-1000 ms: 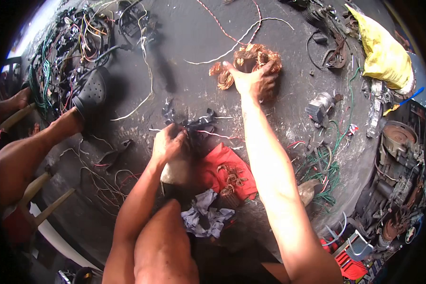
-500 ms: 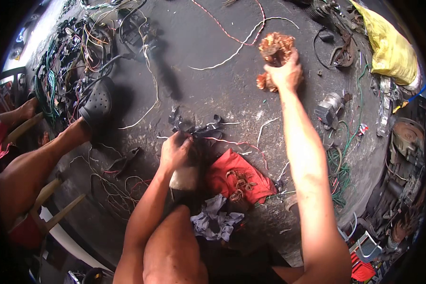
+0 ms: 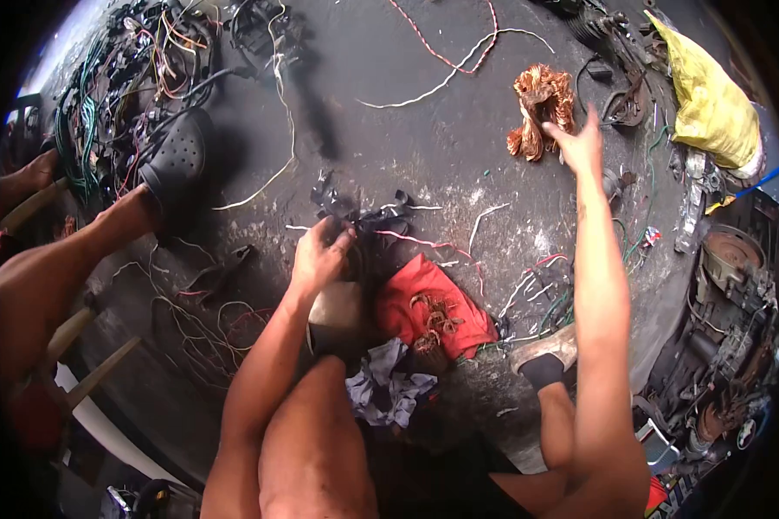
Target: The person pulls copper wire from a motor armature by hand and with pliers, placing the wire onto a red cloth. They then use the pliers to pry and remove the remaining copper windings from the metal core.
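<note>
A bundle of bare copper wire (image 3: 549, 92) lies on the dark floor at the upper right. My right hand (image 3: 582, 145) is just to its right, fingers spread, with the thumb reaching toward the bundle's edge. My left hand (image 3: 322, 253) is closed low over the floor, beside crumpled black strips (image 3: 374, 216); I cannot tell what its fingers hold. Near that hand lies a red cloth (image 3: 411, 281) with small coils of copper wire (image 3: 437, 316) on it. Below the cloth sits a crumpled grey-blue rag (image 3: 389, 385).
A heap of cables (image 3: 138, 86) covers the upper left, near another person's dark clog (image 3: 179, 156). Red-and-white twisted wire (image 3: 437, 59) lies at the top. A yellow sack (image 3: 717, 104) and metal machine parts (image 3: 727, 259) line the right side.
The copper bundle has shifted right across the floor, and my right hand has let go of it and spread its fingers. My left hand stays in nearly the same place.
</note>
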`<state>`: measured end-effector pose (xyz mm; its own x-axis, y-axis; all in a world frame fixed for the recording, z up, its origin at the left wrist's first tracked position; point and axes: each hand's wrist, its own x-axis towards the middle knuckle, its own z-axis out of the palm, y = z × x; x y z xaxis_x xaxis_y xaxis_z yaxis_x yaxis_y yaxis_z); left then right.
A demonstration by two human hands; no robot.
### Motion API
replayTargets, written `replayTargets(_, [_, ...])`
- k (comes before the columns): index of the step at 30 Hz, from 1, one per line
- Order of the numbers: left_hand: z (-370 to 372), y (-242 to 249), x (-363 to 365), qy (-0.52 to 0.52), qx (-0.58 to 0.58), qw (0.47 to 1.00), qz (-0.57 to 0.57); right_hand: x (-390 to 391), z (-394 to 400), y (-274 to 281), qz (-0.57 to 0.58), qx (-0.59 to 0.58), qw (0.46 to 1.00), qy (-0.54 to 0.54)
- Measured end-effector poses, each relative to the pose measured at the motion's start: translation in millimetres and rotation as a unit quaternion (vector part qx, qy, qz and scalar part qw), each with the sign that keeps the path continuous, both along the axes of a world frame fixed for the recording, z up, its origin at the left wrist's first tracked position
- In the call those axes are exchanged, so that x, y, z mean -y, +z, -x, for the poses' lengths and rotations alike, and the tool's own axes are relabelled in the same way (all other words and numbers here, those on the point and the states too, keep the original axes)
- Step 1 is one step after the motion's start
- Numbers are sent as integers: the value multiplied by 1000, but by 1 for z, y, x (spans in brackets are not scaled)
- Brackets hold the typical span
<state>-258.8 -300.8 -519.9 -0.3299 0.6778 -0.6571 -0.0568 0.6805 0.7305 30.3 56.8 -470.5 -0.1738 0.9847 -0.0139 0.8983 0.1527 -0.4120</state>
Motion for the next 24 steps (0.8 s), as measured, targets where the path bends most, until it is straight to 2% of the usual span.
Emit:
replayTargets(1, [0,8,0,39,44,998,-11,19,-8,-3,-93,-11,996,4])
replayTargets(2, [2,14,5,79,74,994,-13,73,-26,-4,-98,-64,993,-10])
replayTargets(3, [9,18,1,118,98,988,-16,110,-30,5,-74,-58,996,6])
replayTargets(5, [22,28,3,124,33,991,-47,185,-45,9,33,-71,997,-3])
replayTargets(6, [28,42,4,147,45,986,-68,224,-53,6,59,-71,996,-20])
replayTargets(9, [47,84,7,178,34,972,-151,323,-77,1,187,-116,967,-130])
replayTargets(11, [55,109,9,234,64,948,-207,371,-93,-5,229,-144,948,-168])
replayTargets(12, [63,119,11,235,37,941,-239,388,-95,-5,231,-153,944,-180])
replayTargets(13, [70,131,12,239,10,932,-272,398,-97,0,232,-151,946,-171])
replayTargets(15, [82,162,10,262,36,890,-371,405,-98,2,222,-151,947,-176])
replayTargets(16, [92,174,11,265,38,890,-368,403,-95,6,223,-147,948,-175])
replayTargets(18, [112,193,10,135,-2,858,-496,379,-79,4,169,-97,971,-140])
replayTargets(19, [110,196,4,139,-7,858,-495,365,-71,-3,131,-113,978,-115])
replayTargets(20, [105,196,-8,94,-252,863,-427,349,-61,-12,124,-117,981,-91])
replayTargets(21, [105,193,-18,42,-479,812,-330,329,-43,-15,117,-121,984,-66])
replayTargets(22, [107,177,-23,82,-262,856,-438,312,-25,-19,118,-103,987,-23])
replayTargets(23, [95,164,-27,92,-279,888,-354,295,-11,-25,114,-86,990,17])
replayTargets(24, [93,154,-26,55,-253,932,-254,278,-6,-34,115,-89,989,17])
